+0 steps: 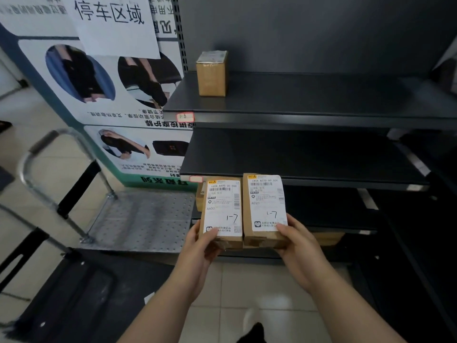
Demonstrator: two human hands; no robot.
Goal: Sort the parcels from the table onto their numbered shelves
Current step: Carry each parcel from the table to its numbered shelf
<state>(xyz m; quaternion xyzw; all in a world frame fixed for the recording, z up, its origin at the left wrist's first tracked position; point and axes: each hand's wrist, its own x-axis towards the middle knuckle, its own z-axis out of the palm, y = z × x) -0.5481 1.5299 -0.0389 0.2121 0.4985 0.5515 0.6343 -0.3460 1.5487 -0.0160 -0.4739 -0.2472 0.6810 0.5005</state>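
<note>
I hold two brown cardboard parcels side by side in front of a dark shelf unit. My left hand (201,246) grips the near end of the left parcel (222,209). Its white label bears a handwritten "1-7". My right hand (296,241) grips the near end of the right parcel (265,206), also marked "1-7". A small upright cardboard box (212,74) stands on the upper shelf (321,115), whose edge carries a red-bordered tag (185,117). The shelf below (309,179) has a blank-looking tag (195,179).
A metal platform trolley (138,219) with a tubular handle (49,149) stands left of the shelves. A printed poster board (111,95) leans behind it. A dark mat (74,293) lies on the tiled floor. More cardboard shows on a low shelf (326,237).
</note>
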